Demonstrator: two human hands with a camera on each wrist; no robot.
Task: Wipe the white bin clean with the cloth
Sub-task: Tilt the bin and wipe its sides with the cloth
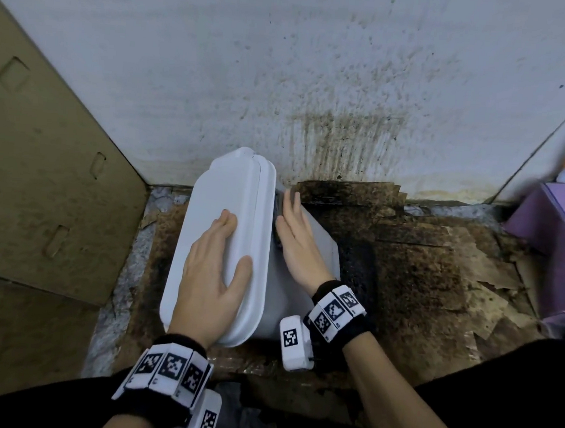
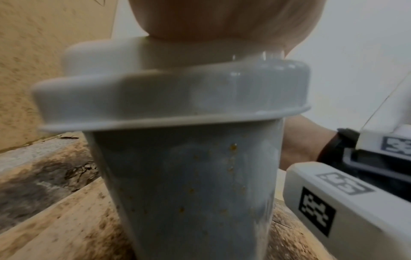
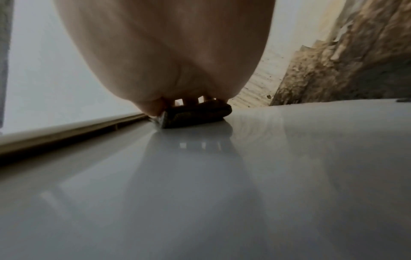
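Note:
The white bin [image 1: 320, 250] stands on the floor with its lid [image 1: 222, 189] shut. My left hand [image 1: 215, 269] lies flat on the lid, fingers straight. My right hand [image 1: 295, 229] presses flat against the bin's right wall, just under the lid's rim. A dark folded cloth [image 3: 195, 114] sits under its fingers; in the head view only a dark strip of cloth [image 1: 277, 225] shows beside the rim. The left wrist view shows orange-brown specks on the bin's near wall [image 2: 191, 184]. In the right wrist view the bin's wall [image 3: 222, 184] looks glossy below my palm [image 3: 166, 52].
A brown cardboard box [image 1: 44, 163] stands close on the left. The wall [image 1: 346, 141] behind is streaked with dark stains. Soiled, torn cardboard [image 1: 438, 258] covers the floor to the right. A purple box [image 1: 554, 232] sits at the far right.

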